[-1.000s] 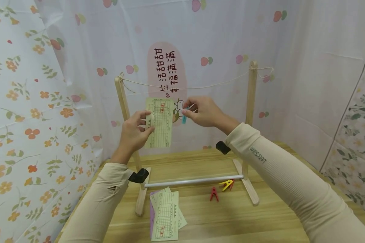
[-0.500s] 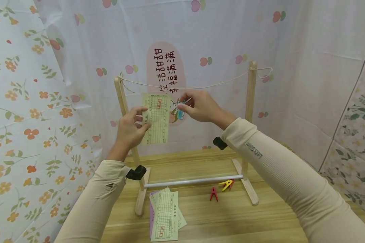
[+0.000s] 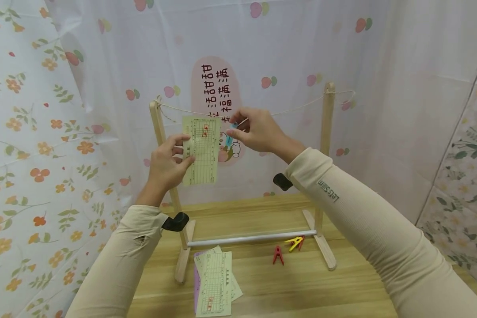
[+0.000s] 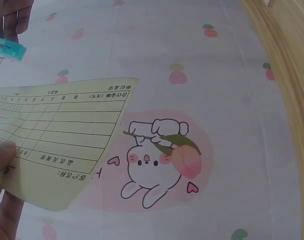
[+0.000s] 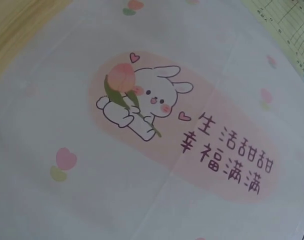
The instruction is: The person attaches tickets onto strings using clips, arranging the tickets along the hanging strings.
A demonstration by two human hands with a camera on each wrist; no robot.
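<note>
My left hand [image 3: 168,162] pinches a pale yellow-green receipt slip [image 3: 203,154] by its left edge, thumb in front. The slip hangs upright, its top edge right at the string [image 3: 298,107] in the head view. Just to its right, my right hand [image 3: 258,129] pinches a light blue clothespin [image 3: 229,136] between thumb and fingers, close under the string. In the left wrist view the clothespin [image 4: 9,48] shows apart from the slip [image 4: 67,130]. Only a corner of the slip [image 5: 287,22] enters the right wrist view.
The string spans two wooden posts [image 3: 327,145] joined low by a white rod [image 3: 250,239]. On the wooden table [image 3: 302,287] lie a stack of receipt slips [image 3: 216,282] over a purple sheet [image 3: 196,282], a red clothespin [image 3: 278,255] and a yellow clothespin [image 3: 295,243] overlapping another red one.
Both hands have risen and shifted left. The slip's top has come up to the string, and the clothespin has moved up with the right hand and tilted.
</note>
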